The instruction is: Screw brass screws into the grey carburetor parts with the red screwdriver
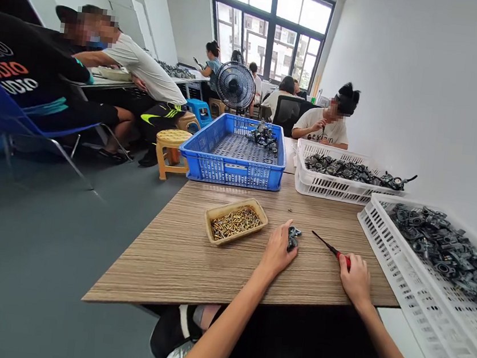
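Note:
My left hand (279, 249) is closed around a small grey metal part (294, 237) on the wooden table (178, 252); the fingers cover much of it. In my right hand (356, 280) is a screwdriver (334, 249) with a red and black handle, its dark shaft pointing left and away toward the metal part, tip apart from it. Left of my left hand stands a beige tray (211, 237) holding many brass-coloured screws (235, 224). A tiny dark piece (290, 210) lies on the table beyond the metal part.
A blue crate (234, 174) with some metal parts stands at the table's far end. White crates (336, 190) of similar parts line the right side, the nearer one (381, 232) beside my right arm. Across the table sits a person (324, 125); others work at the left.

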Demonstrator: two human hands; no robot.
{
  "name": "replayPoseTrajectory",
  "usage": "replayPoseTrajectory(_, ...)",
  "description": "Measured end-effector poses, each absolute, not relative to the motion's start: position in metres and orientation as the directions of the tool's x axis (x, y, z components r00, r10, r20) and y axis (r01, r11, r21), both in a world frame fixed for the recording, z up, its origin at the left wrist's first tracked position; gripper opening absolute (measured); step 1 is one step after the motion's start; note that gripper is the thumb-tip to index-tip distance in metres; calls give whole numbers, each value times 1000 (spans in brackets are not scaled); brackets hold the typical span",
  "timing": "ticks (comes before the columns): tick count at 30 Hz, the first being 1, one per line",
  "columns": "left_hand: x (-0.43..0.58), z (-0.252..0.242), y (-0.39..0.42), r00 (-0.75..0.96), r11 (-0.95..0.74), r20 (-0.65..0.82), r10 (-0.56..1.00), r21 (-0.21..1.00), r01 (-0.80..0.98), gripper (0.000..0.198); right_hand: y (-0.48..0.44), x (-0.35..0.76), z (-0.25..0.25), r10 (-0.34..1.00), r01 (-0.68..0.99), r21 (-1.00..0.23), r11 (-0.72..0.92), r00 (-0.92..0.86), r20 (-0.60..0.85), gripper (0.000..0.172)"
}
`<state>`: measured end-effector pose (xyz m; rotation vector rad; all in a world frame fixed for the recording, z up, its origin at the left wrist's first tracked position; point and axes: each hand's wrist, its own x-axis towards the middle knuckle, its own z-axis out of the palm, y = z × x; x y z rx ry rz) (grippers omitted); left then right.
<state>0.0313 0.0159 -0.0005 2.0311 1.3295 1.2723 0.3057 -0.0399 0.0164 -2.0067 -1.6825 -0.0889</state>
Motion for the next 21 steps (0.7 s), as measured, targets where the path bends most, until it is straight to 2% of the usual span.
replayPoseTrajectory(3, 31, 2, 14, 146, -484, 467, 872, 784, 389, 94, -36, 289, 21, 859, 965, -258, 49, 91, 504, 62)
replayPoseTrajectory(6, 31, 3, 13, 57, -422, 427, 902, 851, 313, 75, -35, 255, 26, 842, 917, -213, 338, -193, 504, 75)
replayPoseTrajectory(8, 31, 1, 14, -14, -393, 415, 910, 871, 295, 59, -30, 229, 26, 854, 870, -264, 416, -274, 443, 84)
replayPoseTrajectory(11, 31, -3, 16, -71, -387, 425, 902, 873, 297, 49, -12, 195, 22, 902, 834, -400, 380, -237, 362, 90)
replayPoseTrajectory(13, 31, -7, 18, -92, -381, 424, 901, 875, 297, 49, 1, 179, 20, 929, 817, -475, 328, -188, 318, 86)
replayPoseTrajectory(16, 31, -11, 21, -128, -362, 412, 902, 884, 297, 51, 14, 164, 19, 946, 804, -523, 281, -141, 292, 62)
replayPoseTrajectory(19, 29, -16, 25, -129, -356, 411, 903, 880, 314, 53, 14, 158, 24, 949, 816, -517, 257, -113, 293, 39)
replayPoseTrajectory(21, 26, -20, 27, -106, -365, 418, 902, 871, 330, 53, 6, 159, 31, 944, 848, -468, 250, -105, 313, 38)
